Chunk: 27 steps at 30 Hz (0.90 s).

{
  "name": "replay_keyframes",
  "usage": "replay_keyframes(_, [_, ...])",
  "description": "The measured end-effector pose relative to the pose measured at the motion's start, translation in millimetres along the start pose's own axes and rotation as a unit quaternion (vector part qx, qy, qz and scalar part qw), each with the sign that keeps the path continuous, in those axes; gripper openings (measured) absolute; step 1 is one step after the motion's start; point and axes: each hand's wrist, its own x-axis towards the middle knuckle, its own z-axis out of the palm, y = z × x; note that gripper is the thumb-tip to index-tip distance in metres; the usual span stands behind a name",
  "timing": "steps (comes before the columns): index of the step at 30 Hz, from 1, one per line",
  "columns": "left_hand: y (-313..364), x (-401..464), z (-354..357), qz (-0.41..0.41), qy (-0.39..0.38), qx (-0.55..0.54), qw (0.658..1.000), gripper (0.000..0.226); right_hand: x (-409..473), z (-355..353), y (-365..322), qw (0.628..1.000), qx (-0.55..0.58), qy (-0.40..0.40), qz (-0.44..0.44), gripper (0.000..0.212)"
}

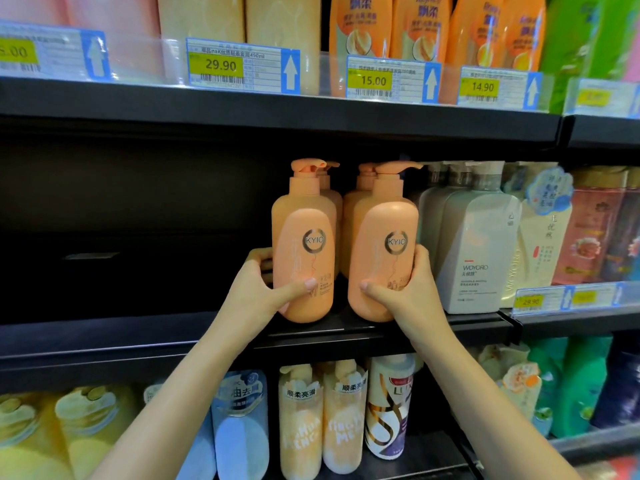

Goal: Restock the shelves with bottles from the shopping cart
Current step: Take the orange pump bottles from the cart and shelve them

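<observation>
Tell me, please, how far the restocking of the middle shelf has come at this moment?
Done: two orange pump bottles already stand at the back of the middle shelf. In hand: the left hand grips one KYIO bottle and the right hand grips another KYIO bottle, both at the shelf's front edge. Left: the shelf's dark left part is unfilled; the cart is out of view.

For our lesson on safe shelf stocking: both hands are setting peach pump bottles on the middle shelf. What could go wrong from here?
1. The left bottle and right bottle stand near the shelf edge; released there, either might tip off.
2. The right hand is close to the white WOYORO bottle and may knock it.
</observation>
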Motion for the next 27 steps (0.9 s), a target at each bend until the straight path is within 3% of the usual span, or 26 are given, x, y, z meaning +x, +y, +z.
replay_keyframes(4, [-0.7, 4.4, 15.6, 0.0, 0.031, 0.035, 0.999, 0.077, 0.8, -0.3, 0.8, 1.0, -0.005, 0.012, 0.002, 0.076])
replay_keyframes(8, [-1.4, 8.0, 32.5, 0.001, 0.058, 0.06, 0.996, 0.082, 1.3, -0.1, 0.5, 1.0, 0.014, 0.021, 0.003, 0.077])
replay_keyframes(14, [-4.0, 9.4, 35.9, 0.013, 0.034, 0.047, 0.998, 0.087, 4.7, -1.3, 4.0, 0.999, 0.035, 0.024, 0.024, 0.075])
replay_keyframes(19, [-8.2, 8.1, 36.4, 0.005, 0.034, 0.04, 0.999, 0.089, 6.9, -0.5, 3.1, 0.998, 0.036, 0.01, 0.043, 0.056])
replay_keyframes(27, [-9.8, 7.1, 34.9, 0.011, 0.039, 0.078, 0.996, 0.076, 6.4, -2.5, 2.1, 0.998, 0.026, -0.003, 0.059, 0.063])
